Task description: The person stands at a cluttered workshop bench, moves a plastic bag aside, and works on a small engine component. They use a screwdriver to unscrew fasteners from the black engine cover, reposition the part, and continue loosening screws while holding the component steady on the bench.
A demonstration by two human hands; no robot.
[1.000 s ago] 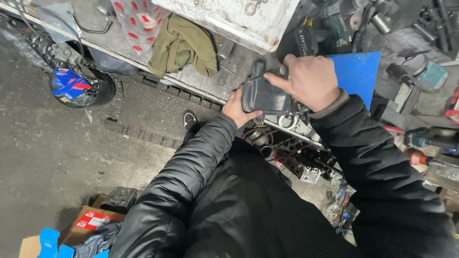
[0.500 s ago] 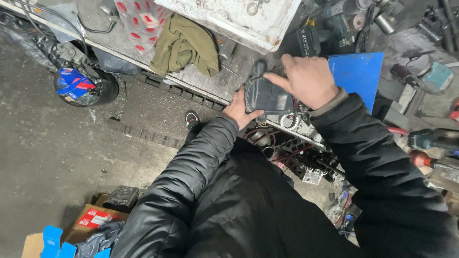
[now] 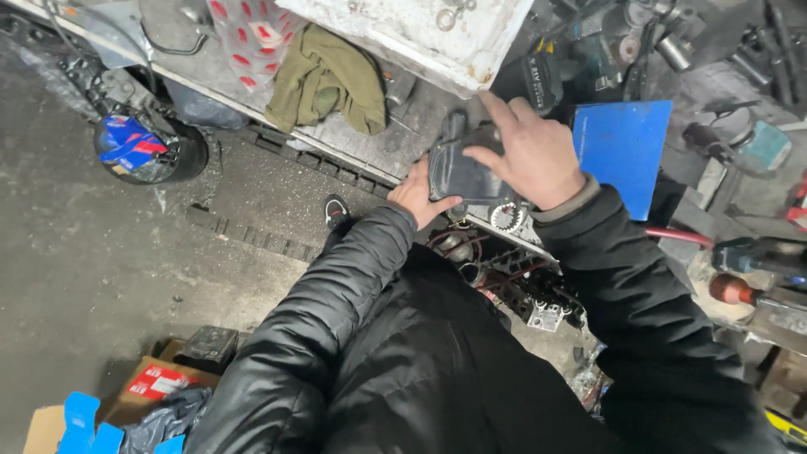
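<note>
Both my hands hold a dark grey metal part (image 3: 458, 168) with a rounded housing, just above the front edge of a cluttered workbench (image 3: 353, 139). My left hand (image 3: 418, 195) grips it from below and behind, thumb on its lower edge. My right hand (image 3: 525, 154) lies over its top, fingers spread across the housing. A small toothed gear (image 3: 507, 217) shows right under the part. Black padded jacket sleeves cover both arms.
On the bench lie an olive cloth (image 3: 326, 80), a white battered box (image 3: 412, 29), a blue sheet (image 3: 624, 147) and dark tools. A black bucket (image 3: 147, 147) stands on the concrete floor at left. Cardboard boxes (image 3: 143, 387) sit at the bottom left; engine parts (image 3: 521, 286) lie below the bench.
Both hands and the dark part have stayed nearly in place; my right hand's fingers shifted slightly across the top of the part.
</note>
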